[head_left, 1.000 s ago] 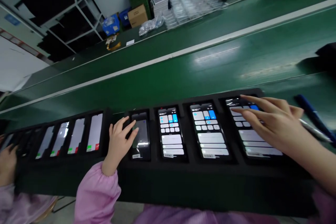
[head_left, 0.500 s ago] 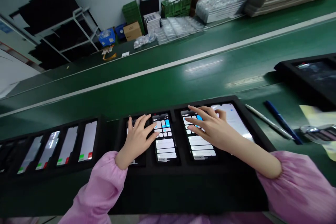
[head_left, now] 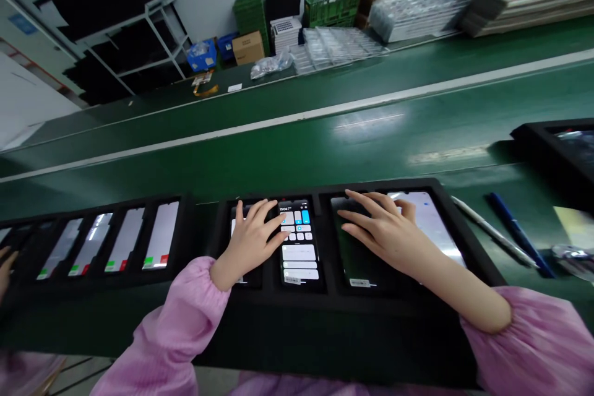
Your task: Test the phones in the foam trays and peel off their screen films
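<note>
Near the hands, a phone displays 15:04.

- We see a left sleeve in pinkish lilac, loose and puffy, with soft folds and fine lines running along the cloth.
- Its cuff is gathered into small puckers close around the wrist.
- We find the right sleeve in the same colour and just as full, its gathered edge stopping partway up the forearm, so that the lower part of that arm shows bare.
- The left hand and the right hand are both bare, and we notice slim fingers.
- Along the bottom edge we make out more purple cloth, darker than the sleeves and softly creased.
</note>
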`<state>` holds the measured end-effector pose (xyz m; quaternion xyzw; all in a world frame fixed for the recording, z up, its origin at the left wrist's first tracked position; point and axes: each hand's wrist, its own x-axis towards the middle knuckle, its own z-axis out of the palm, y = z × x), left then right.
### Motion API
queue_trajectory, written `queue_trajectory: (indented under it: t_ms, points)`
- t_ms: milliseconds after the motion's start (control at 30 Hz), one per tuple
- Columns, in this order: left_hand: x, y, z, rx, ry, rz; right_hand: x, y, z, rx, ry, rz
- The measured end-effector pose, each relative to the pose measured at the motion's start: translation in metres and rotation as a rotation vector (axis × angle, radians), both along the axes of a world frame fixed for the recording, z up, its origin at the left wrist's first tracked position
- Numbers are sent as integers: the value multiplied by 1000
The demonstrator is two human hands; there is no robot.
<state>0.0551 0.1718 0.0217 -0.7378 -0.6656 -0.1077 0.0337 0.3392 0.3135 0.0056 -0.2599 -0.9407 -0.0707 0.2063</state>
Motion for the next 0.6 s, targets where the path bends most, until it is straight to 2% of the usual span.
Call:
queue_trajectory:
  t_ms: [100, 167, 300, 433, 500, 600]
  points:
    - [-3, -1, 4, -9, -8, 5, -2, 1, 4, 19, -2, 24]
    - [-14, -13, 9, 4, -19, 47, 2, -2, 10, 50, 19, 40]
    - [-46, -70, 17, 73, -70, 204, 30, -22, 21, 54, 150, 21]
    - [-53, -126, 12, 67, -27, 236, 60, -43, 7, -131, 216, -5]
    - [-46, -138, 6, 95, -7, 228, 65, -49, -3, -164, 230, -24]
    - [-37, -143, -1, 146, -2, 201, 66, -53, -9, -202, 280, -52]
